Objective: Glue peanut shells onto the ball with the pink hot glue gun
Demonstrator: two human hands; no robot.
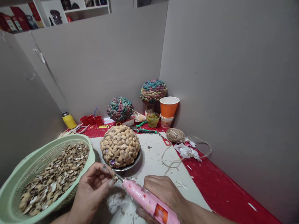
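Note:
My right hand (163, 189) is wrapped round a pink glue gun (142, 196), its metal tip pointing up and left. Against that tip, my left hand (95, 183) pinches a small piece of shell (115, 176) between thumb and fingers. Just beyond my hands, a dome covered in peanut shells (120, 146) sits in a round metal dish (130, 167); a small purple spot shows low on its left side. To the left stands a green basket (90, 144) with many loose shells (58, 174) in it.
Behind are two multicoloured balls (120, 108) (153, 90), an orange cup (168, 109), red cups (91, 120), a yellow bottle (68, 120) and green-handled pliers (149, 131). Twine (175, 135), red-handled scissors (166, 142) and crumpled tissue (187, 151) lie at the right. Grey panels enclose the table.

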